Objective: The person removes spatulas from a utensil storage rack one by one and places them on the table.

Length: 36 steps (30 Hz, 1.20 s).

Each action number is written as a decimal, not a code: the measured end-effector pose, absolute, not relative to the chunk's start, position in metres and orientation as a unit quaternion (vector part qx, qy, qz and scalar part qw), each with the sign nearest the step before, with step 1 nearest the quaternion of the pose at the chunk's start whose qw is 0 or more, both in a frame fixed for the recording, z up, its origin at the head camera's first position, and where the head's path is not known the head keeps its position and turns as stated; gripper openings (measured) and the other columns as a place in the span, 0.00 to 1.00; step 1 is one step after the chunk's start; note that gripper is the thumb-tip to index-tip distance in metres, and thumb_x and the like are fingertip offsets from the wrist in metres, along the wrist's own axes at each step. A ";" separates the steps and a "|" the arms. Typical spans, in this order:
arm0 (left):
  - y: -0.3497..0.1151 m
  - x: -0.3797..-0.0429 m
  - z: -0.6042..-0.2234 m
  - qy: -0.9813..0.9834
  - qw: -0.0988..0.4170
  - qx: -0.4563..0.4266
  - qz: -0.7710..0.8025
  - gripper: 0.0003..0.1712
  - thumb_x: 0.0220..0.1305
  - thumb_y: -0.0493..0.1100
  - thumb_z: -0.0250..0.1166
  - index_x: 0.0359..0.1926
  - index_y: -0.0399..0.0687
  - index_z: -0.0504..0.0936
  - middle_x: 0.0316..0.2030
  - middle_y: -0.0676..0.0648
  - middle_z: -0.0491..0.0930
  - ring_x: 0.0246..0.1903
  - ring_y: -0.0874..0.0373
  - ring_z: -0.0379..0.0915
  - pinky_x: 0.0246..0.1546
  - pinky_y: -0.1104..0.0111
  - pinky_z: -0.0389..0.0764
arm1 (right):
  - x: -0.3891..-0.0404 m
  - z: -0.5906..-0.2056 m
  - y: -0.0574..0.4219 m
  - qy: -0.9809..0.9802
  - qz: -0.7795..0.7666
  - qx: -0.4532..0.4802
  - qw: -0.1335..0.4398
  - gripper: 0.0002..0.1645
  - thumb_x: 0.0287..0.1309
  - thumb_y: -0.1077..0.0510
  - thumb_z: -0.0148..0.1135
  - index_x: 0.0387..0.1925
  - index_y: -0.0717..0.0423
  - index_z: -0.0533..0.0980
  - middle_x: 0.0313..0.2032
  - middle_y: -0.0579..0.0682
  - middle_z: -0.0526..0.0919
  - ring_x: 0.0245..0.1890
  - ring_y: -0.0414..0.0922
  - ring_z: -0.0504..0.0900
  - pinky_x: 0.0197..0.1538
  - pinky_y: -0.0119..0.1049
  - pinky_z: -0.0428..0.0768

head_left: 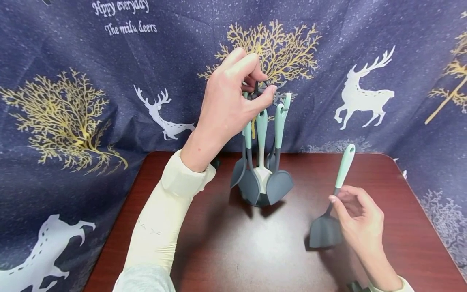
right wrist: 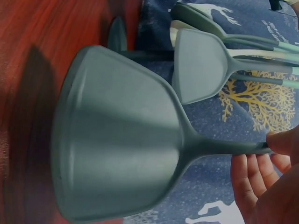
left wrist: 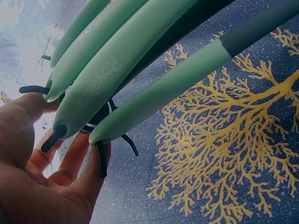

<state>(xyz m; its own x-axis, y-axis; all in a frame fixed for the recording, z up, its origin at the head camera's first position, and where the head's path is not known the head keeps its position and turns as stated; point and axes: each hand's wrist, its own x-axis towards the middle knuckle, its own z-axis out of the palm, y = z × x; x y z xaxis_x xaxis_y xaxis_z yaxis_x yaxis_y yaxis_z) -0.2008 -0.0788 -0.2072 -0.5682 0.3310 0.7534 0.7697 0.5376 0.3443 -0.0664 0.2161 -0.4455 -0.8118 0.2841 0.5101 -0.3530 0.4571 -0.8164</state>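
Observation:
My left hand holds the top of a black utensil rack, thumb and fingers around its hooks. In the left wrist view, mint-green handles hang by their end holes on the black hooks, and the fingers lie behind them. Dark grey heads, such as a spatula, and one cream head hang below. At the right, my right hand pinches a separate spatula by its dark neck, between thumb and fingers. That spatula's green handle points up and its wide grey blade points down, close above the table.
The rack's round dark base stands on a reddish-brown table towards its back edge. Right behind the table hangs a dark blue cloth printed with white deer and golden trees.

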 end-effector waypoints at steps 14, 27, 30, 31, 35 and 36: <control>-0.078 -0.200 -0.207 -0.822 0.317 -0.333 -0.337 0.12 0.65 0.44 0.72 0.33 0.46 0.77 0.36 0.48 0.71 0.33 0.63 0.71 0.41 0.71 0.75 | -0.073 -0.466 0.218 -0.826 0.494 0.020 0.273 0.21 0.52 0.76 0.77 0.48 0.64 0.83 0.33 0.46 0.87 0.33 0.25 0.85 0.40 0.16 0.81; -0.079 -0.200 -0.205 -0.824 0.315 -0.334 -0.331 0.12 0.64 0.44 0.73 0.33 0.45 0.77 0.36 0.49 0.71 0.33 0.63 0.70 0.39 0.71 0.73 | -0.077 -0.475 0.217 -0.842 0.487 -0.009 0.232 0.19 0.55 0.74 0.76 0.48 0.62 0.83 0.32 0.43 0.88 0.34 0.24 0.85 0.43 0.15 0.80; -0.079 -0.200 -0.205 -0.825 0.313 -0.335 -0.330 0.13 0.64 0.45 0.73 0.34 0.44 0.77 0.36 0.49 0.71 0.33 0.63 0.70 0.39 0.71 0.72 | -0.079 -0.477 0.218 -0.844 0.484 -0.011 0.229 0.18 0.55 0.74 0.76 0.47 0.63 0.83 0.32 0.45 0.88 0.34 0.23 0.84 0.43 0.15 0.80; -0.079 -0.200 -0.205 -0.825 0.313 -0.335 -0.330 0.13 0.64 0.45 0.73 0.33 0.44 0.77 0.36 0.49 0.72 0.33 0.64 0.71 0.39 0.71 0.73 | -0.080 -0.478 0.219 -0.845 0.484 -0.010 0.228 0.18 0.55 0.74 0.76 0.47 0.64 0.83 0.32 0.45 0.87 0.34 0.23 0.84 0.43 0.15 0.80; -0.080 -0.201 -0.205 -0.825 0.314 -0.333 -0.331 0.13 0.64 0.44 0.73 0.33 0.45 0.77 0.36 0.50 0.72 0.33 0.64 0.71 0.39 0.71 0.73 | -0.083 -0.481 0.220 -0.850 0.477 -0.016 0.223 0.18 0.55 0.73 0.76 0.47 0.64 0.83 0.32 0.45 0.86 0.33 0.23 0.83 0.44 0.15 0.80; -0.080 -0.201 -0.205 -0.825 0.314 -0.333 -0.331 0.13 0.64 0.44 0.73 0.33 0.45 0.77 0.36 0.50 0.72 0.33 0.64 0.71 0.39 0.71 0.73 | -0.084 -0.481 0.220 -0.851 0.476 -0.017 0.222 0.18 0.55 0.73 0.76 0.47 0.64 0.83 0.32 0.44 0.86 0.33 0.23 0.83 0.44 0.15 0.79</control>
